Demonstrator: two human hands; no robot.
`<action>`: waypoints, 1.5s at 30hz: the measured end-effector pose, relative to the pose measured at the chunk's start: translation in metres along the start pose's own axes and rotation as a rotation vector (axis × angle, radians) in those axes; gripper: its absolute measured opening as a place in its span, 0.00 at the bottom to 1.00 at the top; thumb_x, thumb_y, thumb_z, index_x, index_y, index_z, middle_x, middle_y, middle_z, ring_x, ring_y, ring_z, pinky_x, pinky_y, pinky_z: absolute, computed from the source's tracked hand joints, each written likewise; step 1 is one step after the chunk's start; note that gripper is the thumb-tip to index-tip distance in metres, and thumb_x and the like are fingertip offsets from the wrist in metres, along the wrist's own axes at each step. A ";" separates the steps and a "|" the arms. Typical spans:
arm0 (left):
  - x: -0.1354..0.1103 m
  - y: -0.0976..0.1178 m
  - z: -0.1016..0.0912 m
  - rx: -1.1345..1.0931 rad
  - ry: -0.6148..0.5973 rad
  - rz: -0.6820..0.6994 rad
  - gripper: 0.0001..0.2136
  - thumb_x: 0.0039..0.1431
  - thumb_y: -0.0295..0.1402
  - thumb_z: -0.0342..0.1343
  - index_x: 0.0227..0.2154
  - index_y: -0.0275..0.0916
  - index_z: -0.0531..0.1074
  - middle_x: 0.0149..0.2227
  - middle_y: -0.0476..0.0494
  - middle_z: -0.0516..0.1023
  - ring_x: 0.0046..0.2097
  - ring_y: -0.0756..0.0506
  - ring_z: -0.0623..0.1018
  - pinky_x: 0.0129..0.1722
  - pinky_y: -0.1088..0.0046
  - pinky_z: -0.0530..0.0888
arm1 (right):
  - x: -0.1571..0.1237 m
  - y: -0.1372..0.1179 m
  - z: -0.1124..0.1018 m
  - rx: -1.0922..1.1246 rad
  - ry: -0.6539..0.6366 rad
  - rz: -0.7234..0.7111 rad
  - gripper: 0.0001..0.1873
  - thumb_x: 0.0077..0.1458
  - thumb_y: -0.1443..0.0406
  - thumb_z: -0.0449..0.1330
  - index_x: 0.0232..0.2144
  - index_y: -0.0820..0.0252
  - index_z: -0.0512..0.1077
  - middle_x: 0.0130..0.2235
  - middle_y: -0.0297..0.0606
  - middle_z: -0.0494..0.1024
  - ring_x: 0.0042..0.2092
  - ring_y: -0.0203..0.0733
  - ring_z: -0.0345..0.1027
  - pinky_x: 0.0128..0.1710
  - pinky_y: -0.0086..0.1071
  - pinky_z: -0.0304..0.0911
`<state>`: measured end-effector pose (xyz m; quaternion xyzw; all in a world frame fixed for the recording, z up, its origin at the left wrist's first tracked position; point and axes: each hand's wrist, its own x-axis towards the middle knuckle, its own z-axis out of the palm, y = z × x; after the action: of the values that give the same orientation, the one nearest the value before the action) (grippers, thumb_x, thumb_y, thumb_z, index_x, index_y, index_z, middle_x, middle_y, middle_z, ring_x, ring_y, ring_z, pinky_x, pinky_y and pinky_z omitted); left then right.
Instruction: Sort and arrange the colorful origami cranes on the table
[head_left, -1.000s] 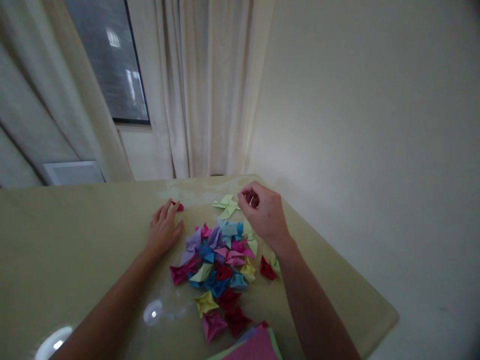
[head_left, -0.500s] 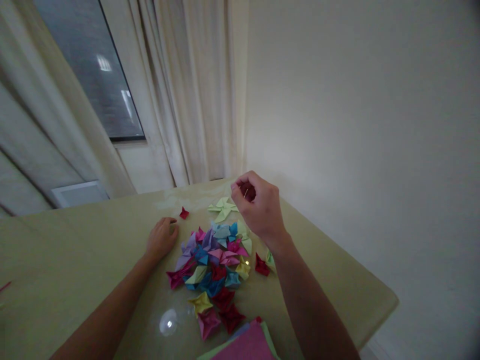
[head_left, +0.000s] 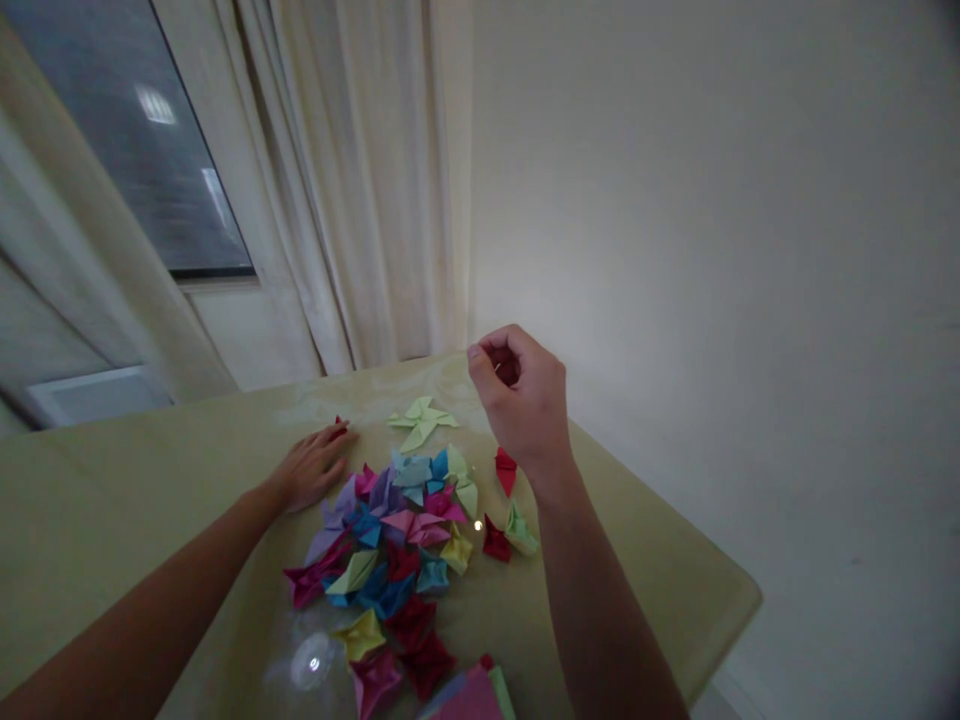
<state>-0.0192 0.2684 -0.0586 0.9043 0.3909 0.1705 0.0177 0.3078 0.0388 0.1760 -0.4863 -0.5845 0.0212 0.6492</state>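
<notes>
My left hand point(head_left: 311, 468) lies low over the table with its fingers stretched out. Its fingertips reach a small red folded paper piece point(head_left: 339, 421), partly covering it. My right hand point(head_left: 521, 395) is raised above the table's far right part, thumb and forefinger pinched together. Whatever may be between those fingers is too small to make out. Below and between the hands lies a heap of colourful folded paper pieces point(head_left: 401, 525). A pale green star-shaped paper fold point(head_left: 421, 422) rests beyond the heap.
A red folded piece point(head_left: 506, 470), a dark red one point(head_left: 496, 540) and a light green one point(head_left: 520, 530) lie beside my right forearm. A stack of paper sheets point(head_left: 472, 697) sits at the near edge. Curtains point(head_left: 375, 180) and a wall point(head_left: 675, 250) border the table point(head_left: 637, 540).
My left hand has moved forward to the small red piece, its fingers straightening. My right hand stays raised and pinched. The view has shifted, and a red piece beside my right wrist now shows.
</notes>
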 end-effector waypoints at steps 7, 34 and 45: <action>-0.009 0.010 -0.010 -0.143 0.117 -0.154 0.23 0.65 0.45 0.48 0.52 0.37 0.78 0.59 0.31 0.77 0.61 0.36 0.76 0.68 0.54 0.69 | -0.004 -0.003 0.016 -0.047 -0.077 -0.030 0.07 0.65 0.63 0.61 0.32 0.57 0.72 0.27 0.28 0.74 0.26 0.32 0.64 0.29 0.27 0.60; -0.156 0.144 -0.043 -0.493 0.278 -0.238 0.29 0.71 0.51 0.52 0.69 0.43 0.66 0.74 0.33 0.60 0.72 0.34 0.66 0.71 0.50 0.66 | -0.249 0.092 -0.106 -0.561 -0.162 0.231 0.32 0.69 0.44 0.51 0.63 0.59 0.70 0.64 0.54 0.74 0.66 0.61 0.67 0.67 0.61 0.61; -0.254 0.069 -0.076 0.076 0.382 -0.522 0.28 0.65 0.48 0.45 0.65 0.48 0.68 0.68 0.34 0.70 0.67 0.26 0.71 0.66 0.36 0.67 | -0.253 0.088 -0.102 -0.668 -0.246 0.288 0.34 0.69 0.42 0.49 0.60 0.58 0.75 0.66 0.52 0.73 0.67 0.61 0.67 0.67 0.60 0.62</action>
<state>-0.1572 0.0315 -0.0502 0.7252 0.6120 0.3120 -0.0464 0.3550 -0.1275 -0.0528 -0.7419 -0.5586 -0.0213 0.3704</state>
